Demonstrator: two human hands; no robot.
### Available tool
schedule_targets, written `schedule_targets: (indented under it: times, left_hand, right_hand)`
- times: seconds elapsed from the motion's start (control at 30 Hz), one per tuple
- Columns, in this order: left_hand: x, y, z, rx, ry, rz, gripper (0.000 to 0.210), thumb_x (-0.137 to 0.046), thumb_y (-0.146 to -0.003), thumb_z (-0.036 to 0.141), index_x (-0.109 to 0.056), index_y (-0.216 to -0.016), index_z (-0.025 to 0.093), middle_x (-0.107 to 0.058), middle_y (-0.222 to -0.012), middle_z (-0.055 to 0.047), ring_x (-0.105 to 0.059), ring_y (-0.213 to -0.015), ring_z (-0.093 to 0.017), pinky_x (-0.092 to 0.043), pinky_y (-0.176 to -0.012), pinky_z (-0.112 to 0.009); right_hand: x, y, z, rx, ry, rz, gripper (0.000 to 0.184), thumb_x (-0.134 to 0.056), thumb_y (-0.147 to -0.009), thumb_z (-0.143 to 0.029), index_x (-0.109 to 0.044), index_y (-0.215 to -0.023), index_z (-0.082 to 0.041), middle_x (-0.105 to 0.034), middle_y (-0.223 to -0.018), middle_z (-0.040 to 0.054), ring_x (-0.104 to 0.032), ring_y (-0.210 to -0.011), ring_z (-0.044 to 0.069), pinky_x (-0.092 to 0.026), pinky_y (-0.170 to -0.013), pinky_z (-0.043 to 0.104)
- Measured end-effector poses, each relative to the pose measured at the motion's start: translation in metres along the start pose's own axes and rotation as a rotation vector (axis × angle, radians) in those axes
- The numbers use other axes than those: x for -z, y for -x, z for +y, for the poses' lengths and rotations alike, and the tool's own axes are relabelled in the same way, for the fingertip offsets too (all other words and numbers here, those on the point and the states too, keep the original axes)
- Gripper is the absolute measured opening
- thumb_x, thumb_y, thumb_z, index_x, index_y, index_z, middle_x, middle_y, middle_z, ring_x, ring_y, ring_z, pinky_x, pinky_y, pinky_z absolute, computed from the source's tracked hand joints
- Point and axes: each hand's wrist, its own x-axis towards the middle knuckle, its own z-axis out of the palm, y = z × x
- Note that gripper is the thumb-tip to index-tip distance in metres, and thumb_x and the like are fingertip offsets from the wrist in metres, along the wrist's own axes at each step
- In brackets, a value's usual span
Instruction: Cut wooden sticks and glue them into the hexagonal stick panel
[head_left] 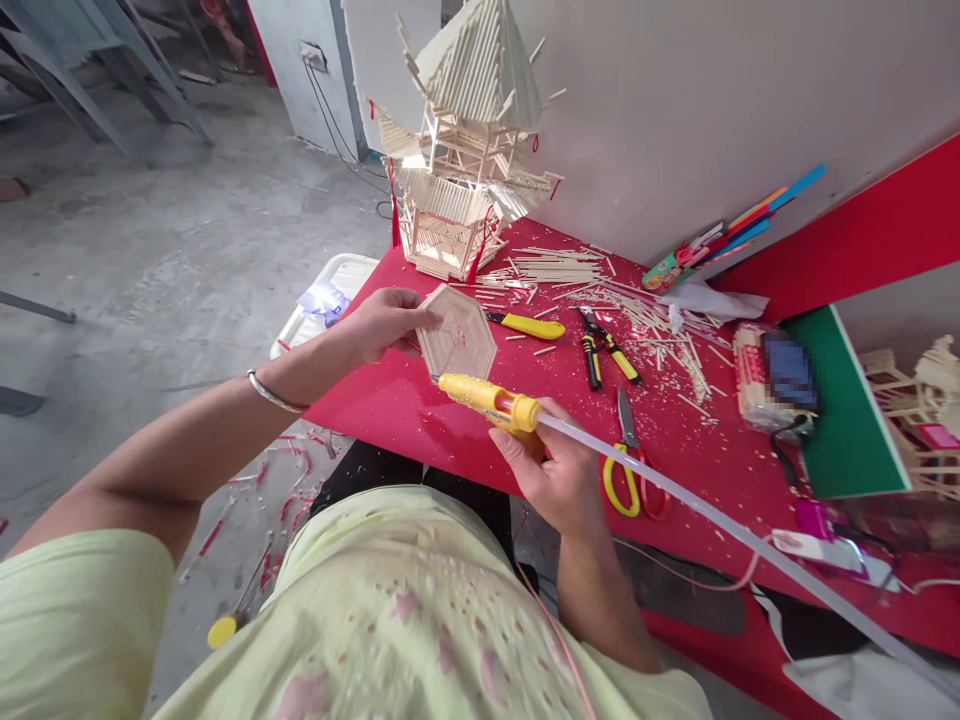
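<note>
My right hand [559, 480] grips the yellow glue gun [484, 397]; my left hand [386, 325] pinches the wooden hexagon [459, 337] over the red surface [390, 395]. Gun tip's at its lower edge, contact hard to tell from here. Beyond: scissors [628, 422], pliers [592, 365], yellow cutter [534, 326], loose sticks [559, 268], stick tower [480, 75] by the wall [622, 120].

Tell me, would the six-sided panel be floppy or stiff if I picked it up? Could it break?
The six-sided panel is probably stiff: it looks flat while the left hand grips just one side. It's likely light, being thin. It might snap if pressed hard, since its pieces look slim.
</note>
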Motion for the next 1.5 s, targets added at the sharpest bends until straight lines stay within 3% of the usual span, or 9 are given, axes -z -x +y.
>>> schedule_targets:
  times: [0.23, 0.33, 0.43, 0.53, 0.77, 0.93, 1.13, 1.37, 1.5]
  left_hand:
    - [0.013, -0.001, -0.011, 0.003, 0.143, 0.071, 0.039, -0.088, -0.067, 0.028, -0.074, -0.099, 0.011, -0.079, -0.091, -0.014, -0.076, -0.071, -0.023, -0.065, -0.063, -0.032]
    - [0.015, 0.003, -0.013, 0.029, 0.137, 0.015, 0.038, -0.087, -0.069, 0.028, -0.075, -0.1, 0.01, -0.079, -0.094, -0.016, -0.077, -0.073, -0.024, -0.066, -0.065, -0.034]
    - [0.01, 0.011, -0.013, 0.031, 0.152, -0.06, 0.037, -0.086, -0.072, 0.028, -0.075, -0.103, 0.01, -0.079, -0.096, -0.017, -0.077, -0.077, -0.025, -0.067, -0.066, -0.034]
    - [-0.001, 0.018, -0.016, 0.018, 0.155, -0.144, 0.036, -0.088, -0.073, 0.03, -0.076, -0.1, 0.01, -0.079, -0.096, -0.016, -0.077, -0.077, -0.024, -0.067, -0.067, -0.034]
    - [-0.026, 0.024, -0.022, 0.025, 0.207, -0.27, 0.046, -0.094, -0.072, 0.038, -0.077, -0.106, 0.011, -0.079, -0.098, -0.015, -0.077, -0.077, -0.021, -0.066, -0.067, -0.031]
    - [-0.032, 0.031, -0.026, -0.021, 0.253, -0.284, 0.063, -0.092, -0.07, 0.061, -0.076, -0.106, 0.012, -0.078, -0.094, -0.014, -0.074, -0.075, -0.02, -0.064, -0.064, -0.03]
    - [-0.034, 0.038, -0.037, -0.139, 0.007, -0.272, 0.061, -0.084, -0.073, 0.073, -0.069, -0.07, 0.014, -0.065, -0.061, -0.005, -0.061, -0.051, -0.013, -0.049, -0.047, -0.023]
    - [-0.034, 0.039, -0.043, -0.152, -0.032, -0.281, 0.051, -0.088, -0.074, 0.062, -0.067, -0.068, 0.016, -0.064, -0.058, -0.003, -0.058, -0.048, -0.012, -0.046, -0.047, -0.023]
    - [-0.009, 0.031, -0.055, -0.254, -0.226, -0.228, 0.031, -0.082, -0.079, 0.048, -0.072, -0.08, 0.018, -0.07, -0.067, -0.006, -0.065, -0.059, -0.019, -0.054, -0.057, -0.032]
  right_hand:
    - [0.004, 0.016, 0.051, -0.508, -0.232, -0.013, 0.043, -0.075, -0.089, -0.062, -0.077, -0.099, -0.02, -0.074, -0.075, 0.0031, -0.07, -0.071, 0.019, -0.053, -0.061, 0.027]
    - [-0.01, 0.016, 0.073, -0.638, -0.519, 0.167, 0.049, -0.082, -0.081, -0.065, -0.071, -0.098, -0.02, -0.07, -0.072, -0.0011, -0.066, -0.062, 0.014, -0.053, -0.058, 0.024]
    - [-0.021, 0.0, 0.08, -0.599, -0.733, 0.493, 0.054, -0.094, -0.066, -0.056, -0.062, -0.096, -0.023, -0.065, -0.074, -0.0075, -0.059, -0.056, 0.009, -0.053, -0.056, 0.023]
    - [-0.025, -0.022, 0.075, -0.58, -0.786, 0.656, 0.056, -0.099, -0.057, -0.048, -0.061, -0.09, -0.023, -0.065, -0.079, -0.0065, -0.059, -0.058, 0.008, -0.054, -0.056, 0.023]
    - [-0.041, -0.037, 0.064, -0.657, -0.89, 0.509, 0.049, -0.098, -0.056, -0.041, -0.073, -0.092, -0.021, -0.078, -0.092, 0.0013, -0.075, -0.077, 0.017, -0.065, -0.071, 0.032]
    - [-0.046, -0.036, 0.064, -0.651, -0.88, 0.619, 0.046, -0.097, -0.052, -0.031, -0.073, -0.089, -0.02, -0.079, -0.089, 0.001, -0.077, -0.086, 0.021, -0.067, -0.082, 0.036]
    - [-0.045, -0.038, 0.067, -0.657, -0.911, 0.673, 0.045, -0.098, -0.05, -0.028, -0.075, -0.087, -0.018, -0.079, -0.085, 0.0002, -0.077, -0.082, 0.02, -0.066, -0.079, 0.034]
    - [-0.049, -0.036, 0.073, -0.632, -0.906, 0.723, 0.045, -0.098, -0.054, -0.029, -0.076, -0.092, -0.017, -0.08, -0.093, 0.0016, -0.077, -0.088, 0.02, -0.066, -0.083, 0.034]
    - [-0.047, -0.032, 0.077, -0.617, -0.895, 0.749, 0.046, -0.098, -0.057, -0.03, -0.076, -0.095, -0.017, -0.079, -0.094, 0.0011, -0.077, -0.088, 0.019, -0.065, -0.085, 0.034]
